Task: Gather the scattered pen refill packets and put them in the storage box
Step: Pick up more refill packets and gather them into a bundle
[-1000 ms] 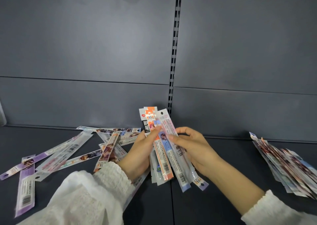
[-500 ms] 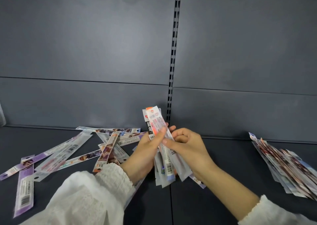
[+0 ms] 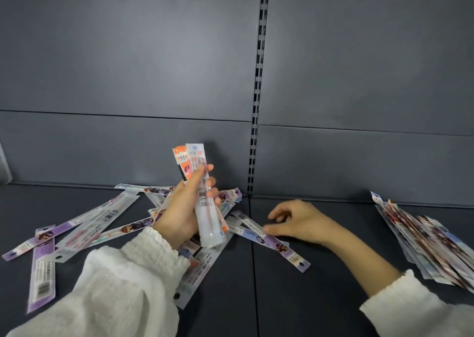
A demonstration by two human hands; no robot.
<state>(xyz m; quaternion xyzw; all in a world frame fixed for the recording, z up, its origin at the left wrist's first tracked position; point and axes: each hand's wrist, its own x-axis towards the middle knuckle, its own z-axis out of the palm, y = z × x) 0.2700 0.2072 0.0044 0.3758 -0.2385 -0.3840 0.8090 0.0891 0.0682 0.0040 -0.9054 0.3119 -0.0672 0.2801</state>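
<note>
With my left hand [image 3: 179,208] clamped around the upright bundle of packets [image 3: 196,159], I'd have my right hand [image 3: 300,221], fingers loosely curled and apart, press the purple packet [image 3: 279,245] lying flat on the shelf [image 3: 320,298], slide it nearer, then pinch its edge; no storage box shows.

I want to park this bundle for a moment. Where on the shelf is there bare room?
Bare shelf lies between the right hand and the stacked pile at far right. There is more in front, between the left sleeve and the right forearm. It is crowded where scattered packets lie left of and under the left hand, which holds the bundle.
</note>
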